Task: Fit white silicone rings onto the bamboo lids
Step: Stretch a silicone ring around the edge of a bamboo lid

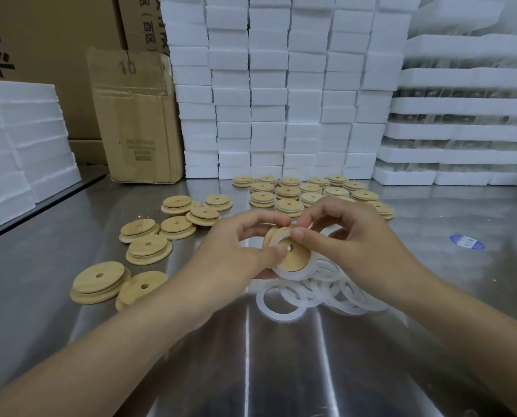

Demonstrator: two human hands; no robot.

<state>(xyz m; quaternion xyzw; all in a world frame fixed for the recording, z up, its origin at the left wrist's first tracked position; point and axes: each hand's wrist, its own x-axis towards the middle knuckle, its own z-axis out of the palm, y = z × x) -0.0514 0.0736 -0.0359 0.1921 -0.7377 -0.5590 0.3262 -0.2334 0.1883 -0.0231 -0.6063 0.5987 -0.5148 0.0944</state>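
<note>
My left hand (236, 251) holds a round bamboo lid (294, 255) with a centre hole, tilted toward me above the table. A white silicone ring (293, 273) sits partly around the lid's stepped side. My right hand (353, 239) pinches the ring's top edge against the lid. Just below the hands lies a pile of loose white rings (320, 293). Several bare lids (149, 249) lie scattered to the left. Behind the hands, lids with rings (287, 192) stand in neat rows.
The work surface is a shiny steel table (251, 356). White foam blocks (281, 100) are stacked along the back and at the left (19, 139). A cardboard box (137, 115) stands back left. A blue sticker (467, 242) is on the table at right.
</note>
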